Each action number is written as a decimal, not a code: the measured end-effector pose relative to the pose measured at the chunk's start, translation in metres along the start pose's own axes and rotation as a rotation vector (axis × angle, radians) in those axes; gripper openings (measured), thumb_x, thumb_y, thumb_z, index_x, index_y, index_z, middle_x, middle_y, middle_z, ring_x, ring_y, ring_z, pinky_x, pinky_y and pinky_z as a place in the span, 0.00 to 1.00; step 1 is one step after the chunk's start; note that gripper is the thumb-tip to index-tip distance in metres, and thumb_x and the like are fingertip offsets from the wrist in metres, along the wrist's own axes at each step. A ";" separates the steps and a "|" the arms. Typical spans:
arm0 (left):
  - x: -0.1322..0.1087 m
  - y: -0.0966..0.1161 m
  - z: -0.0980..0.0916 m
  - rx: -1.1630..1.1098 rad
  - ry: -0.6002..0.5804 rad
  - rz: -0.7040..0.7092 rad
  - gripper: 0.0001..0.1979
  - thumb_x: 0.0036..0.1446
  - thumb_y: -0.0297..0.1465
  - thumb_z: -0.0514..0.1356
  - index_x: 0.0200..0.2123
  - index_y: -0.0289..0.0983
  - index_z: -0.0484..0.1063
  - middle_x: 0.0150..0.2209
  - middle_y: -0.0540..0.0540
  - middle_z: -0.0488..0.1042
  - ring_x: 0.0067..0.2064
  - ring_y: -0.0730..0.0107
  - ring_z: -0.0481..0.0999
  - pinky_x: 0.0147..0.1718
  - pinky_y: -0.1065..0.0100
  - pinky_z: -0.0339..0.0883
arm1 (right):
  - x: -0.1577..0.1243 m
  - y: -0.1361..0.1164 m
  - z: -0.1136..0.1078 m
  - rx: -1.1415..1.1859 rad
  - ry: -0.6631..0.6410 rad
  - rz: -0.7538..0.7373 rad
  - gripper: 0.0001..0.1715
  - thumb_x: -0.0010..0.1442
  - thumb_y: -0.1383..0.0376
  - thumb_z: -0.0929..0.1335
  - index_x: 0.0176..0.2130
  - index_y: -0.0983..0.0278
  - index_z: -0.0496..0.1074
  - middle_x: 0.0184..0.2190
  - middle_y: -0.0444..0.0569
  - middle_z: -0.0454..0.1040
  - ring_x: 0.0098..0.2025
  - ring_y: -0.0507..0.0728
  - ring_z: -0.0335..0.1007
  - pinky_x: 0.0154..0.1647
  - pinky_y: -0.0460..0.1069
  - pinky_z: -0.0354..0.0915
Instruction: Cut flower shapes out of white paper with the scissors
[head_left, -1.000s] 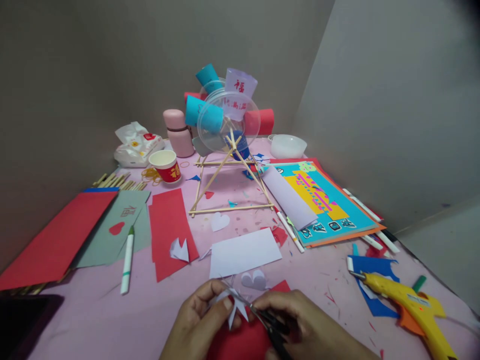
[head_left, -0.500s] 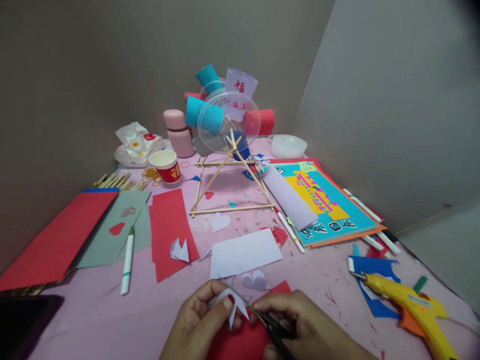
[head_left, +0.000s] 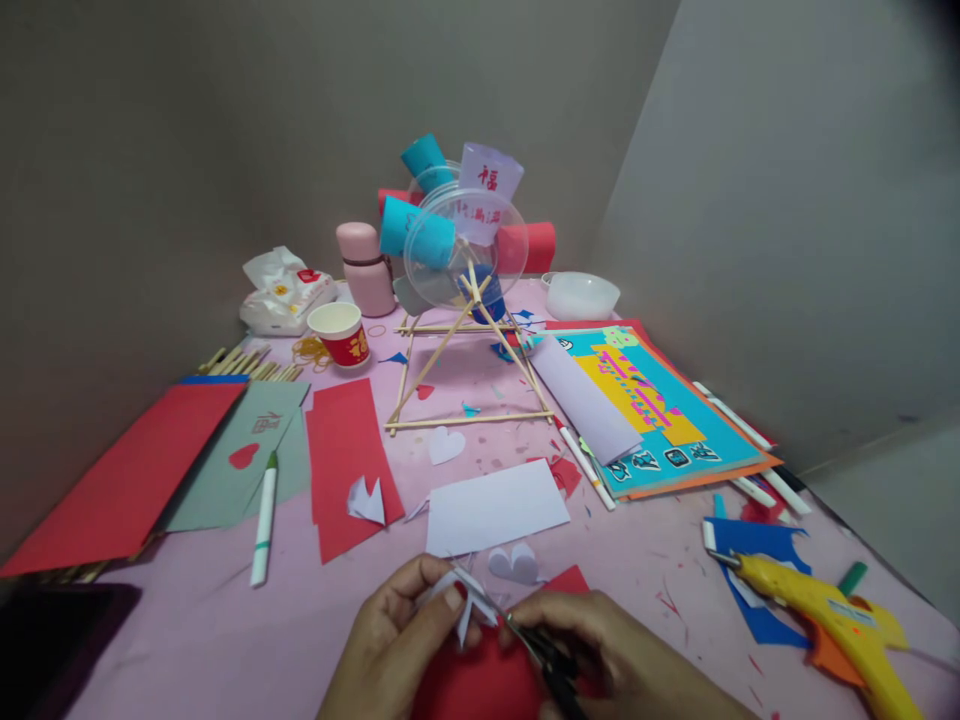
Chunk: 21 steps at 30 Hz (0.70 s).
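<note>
White paper (head_left: 463,600), pinched by left-hand fingers (head_left: 442,602), meets scissors (head_left: 541,655) gripped rightward, over a littered pink tabletop (head_left: 225,640) between grey walls (head_left: 150,130).

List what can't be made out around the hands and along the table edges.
- Scissors, head view: handles hidden inside the right hand.
- White paper scrap: its cut shape is partly covered by the left hand.
- Glue gun: grip cut off by the bottom edge.
- Dark object at lower left: cut off, too dark to identify.
</note>
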<state>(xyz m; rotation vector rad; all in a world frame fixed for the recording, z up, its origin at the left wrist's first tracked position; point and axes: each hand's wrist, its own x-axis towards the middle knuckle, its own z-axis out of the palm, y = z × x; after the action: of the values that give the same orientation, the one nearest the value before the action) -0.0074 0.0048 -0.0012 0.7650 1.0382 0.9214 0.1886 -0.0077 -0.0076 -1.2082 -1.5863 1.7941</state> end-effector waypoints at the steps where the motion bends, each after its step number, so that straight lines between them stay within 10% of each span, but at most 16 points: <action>1: 0.000 0.000 0.000 0.004 -0.003 0.000 0.09 0.51 0.34 0.63 0.22 0.37 0.72 0.22 0.50 0.73 0.28 0.68 0.67 0.34 0.68 0.61 | 0.000 0.000 0.000 -0.001 0.005 -0.003 0.20 0.44 0.75 0.70 0.38 0.58 0.75 0.24 0.38 0.61 0.26 0.50 0.53 0.25 0.44 0.52; 21: -0.002 0.004 0.004 0.011 0.022 0.024 0.10 0.54 0.34 0.60 0.22 0.38 0.71 0.22 0.52 0.71 0.28 0.69 0.66 0.34 0.69 0.59 | 0.003 0.005 0.002 0.270 -0.074 -0.004 0.15 0.47 0.70 0.73 0.38 0.60 0.76 0.20 0.36 0.54 0.23 0.47 0.48 0.21 0.43 0.45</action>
<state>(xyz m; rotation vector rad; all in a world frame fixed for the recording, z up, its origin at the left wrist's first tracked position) -0.0052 0.0043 0.0040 0.7795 1.0555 0.9472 0.1869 -0.0079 -0.0134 -1.0223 -1.3295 1.9950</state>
